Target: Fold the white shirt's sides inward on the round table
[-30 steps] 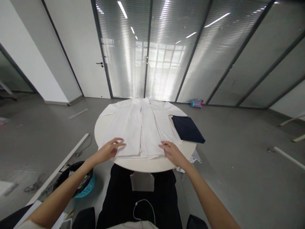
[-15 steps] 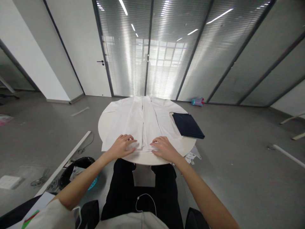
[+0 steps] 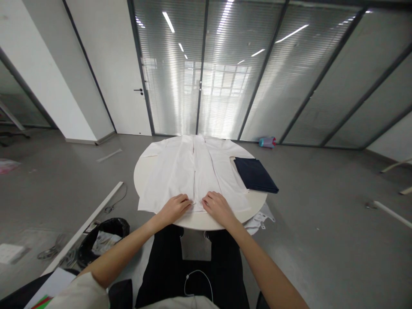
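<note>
A white shirt (image 3: 170,167) lies spread over a round white table (image 3: 206,222), its front opening running down the middle and its hem toward me. My left hand (image 3: 175,209) is closed at the hem just left of the opening, fingertips pinching the edge of the cloth. On the other side of the opening, my right hand (image 3: 219,208) has its fingers curled and pressed together on the shirt's hem. A folded dark navy cloth (image 3: 255,175) rests on the table's right side, its corner past the rim.
Left of my legs stands a bin (image 3: 120,227) lined with a black bag. White cloth (image 3: 260,219) shows below the table's right edge. A long white strip (image 3: 86,225) and cables lie on the floor at left. A blue and red container (image 3: 267,142) lies by the glass wall.
Both hands have drawn their spread fingers together onto the shirt's hem beside the opening. My left hand has moved slightly right. The view has tilted up a little.
</note>
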